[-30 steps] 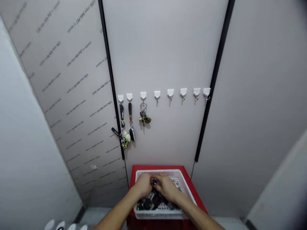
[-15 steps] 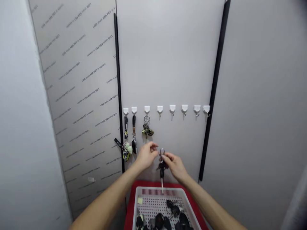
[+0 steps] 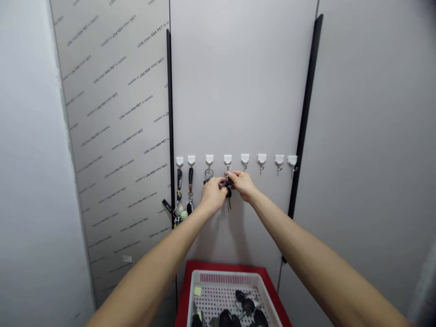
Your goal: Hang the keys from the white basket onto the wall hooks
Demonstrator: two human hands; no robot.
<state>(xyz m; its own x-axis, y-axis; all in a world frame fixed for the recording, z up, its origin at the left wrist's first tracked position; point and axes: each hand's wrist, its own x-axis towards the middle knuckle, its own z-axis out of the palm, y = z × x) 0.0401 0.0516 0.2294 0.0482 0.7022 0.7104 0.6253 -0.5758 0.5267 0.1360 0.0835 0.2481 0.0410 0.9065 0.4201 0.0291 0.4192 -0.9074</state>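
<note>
My right hand (image 3: 241, 184) pinches a bunch of keys (image 3: 229, 203) near its top. A metal clip (image 3: 228, 168) at the upper end of the bunch is right at the fourth white hook (image 3: 227, 159) from the left; whether it is over the hook I cannot tell. Against the same bunch, from the left, my left hand (image 3: 214, 194) has its fingers closed at the black key heads. Just behind that hand a key ring (image 3: 209, 173) hangs from the third hook (image 3: 209, 159), its lower part hidden.
A black-strap key fob (image 3: 190, 179) and a lanyard with charms (image 3: 179, 181) hang at the left. More white hooks (image 3: 262, 159) continue rightward. Below, a white basket (image 3: 231, 275) of keys stands on a red surface (image 3: 185, 290). Black vertical strips (image 3: 308, 109) flank the panel.
Both hands have risen from above the basket to the hook row, carrying the keys up to the fourth hook. My left hand has closed in on the bunch.
</note>
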